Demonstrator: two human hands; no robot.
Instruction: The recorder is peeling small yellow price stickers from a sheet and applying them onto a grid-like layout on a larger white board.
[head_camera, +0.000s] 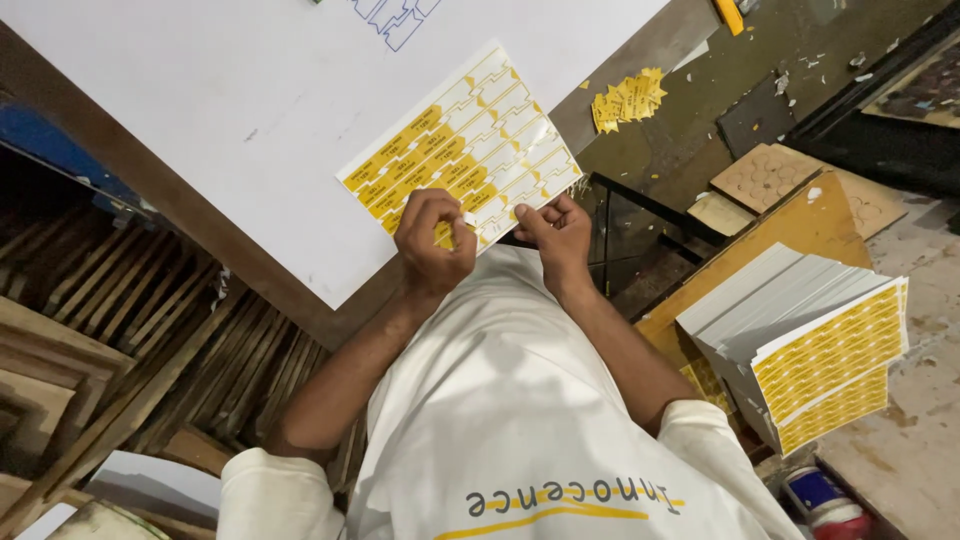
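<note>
A sheet of yellow and white die-cut stickers (470, 140) lies tilted on a large white board (200, 120). About half of its yellow pieces are gone, leaving white backing. My left hand (430, 240) is at the sheet's near edge, fingers pinched on a small yellow sticker (443, 235) there. My right hand (555, 235) is beside it, fingertips gripping the sheet's near corner. Both forearms reach out from my white shirt.
A loose heap of yellow stickers (628, 98) lies past the board's right edge. A stack of sticker sheets (820, 350) rests on a wooden board at the right. Cardboard pieces with round cut-outs (770, 175) lie beyond. Wooden slats (120, 320) fill the left.
</note>
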